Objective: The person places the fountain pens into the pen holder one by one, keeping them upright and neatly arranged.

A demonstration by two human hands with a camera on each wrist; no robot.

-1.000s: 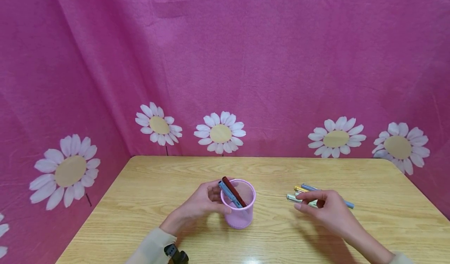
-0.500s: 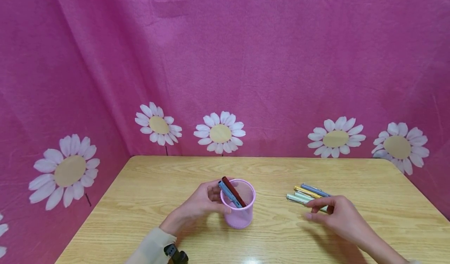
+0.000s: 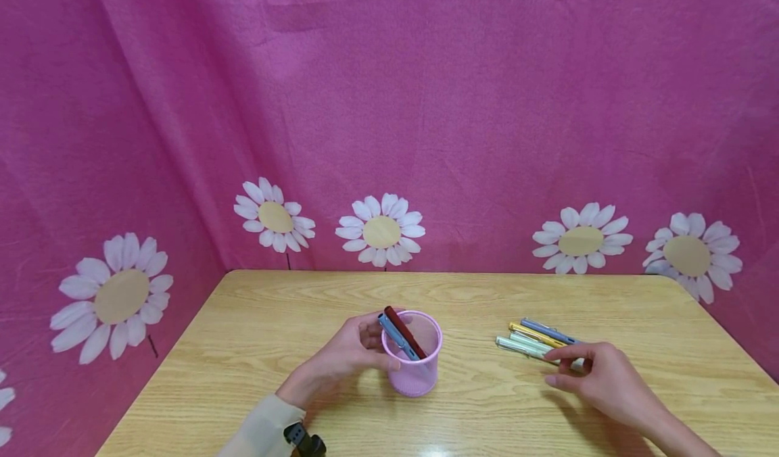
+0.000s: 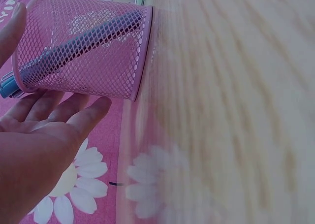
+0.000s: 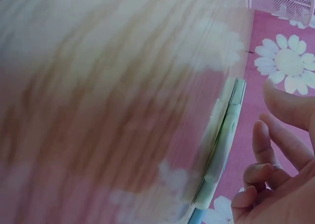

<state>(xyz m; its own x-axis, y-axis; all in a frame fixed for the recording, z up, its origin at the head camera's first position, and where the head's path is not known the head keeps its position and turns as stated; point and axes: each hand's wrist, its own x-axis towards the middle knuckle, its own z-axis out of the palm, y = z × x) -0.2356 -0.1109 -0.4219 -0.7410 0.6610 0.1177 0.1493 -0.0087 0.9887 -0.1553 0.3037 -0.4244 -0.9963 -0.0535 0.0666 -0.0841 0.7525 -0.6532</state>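
Note:
A pink mesh pen cup (image 3: 415, 378) stands upright on the table, with a dark red pen (image 3: 404, 330) and a blue-grey pen (image 3: 398, 338) leaning inside it. My left hand (image 3: 348, 350) holds the cup from the left, thumb at the near side and fingers round the far side. To the right lie a pale green pen (image 3: 516, 344), a mint pen (image 3: 531, 339), a yellow pen (image 3: 537, 334) and a blue pen (image 3: 548, 329), side by side. My right hand (image 3: 608, 381) hovers over their near ends, hiding them. In the right wrist view its thumb and fingers are apart, holding nothing.
The wooden table (image 3: 292, 295) ends at the back and left against a pink curtain (image 3: 475, 119) printed with white daisies. A dark band with a small black device (image 3: 305, 440) sits at my left wrist.
My right hand has drawn back to the right and nearer along the pens, uncovering more of them. The left hand and the cup have not moved.

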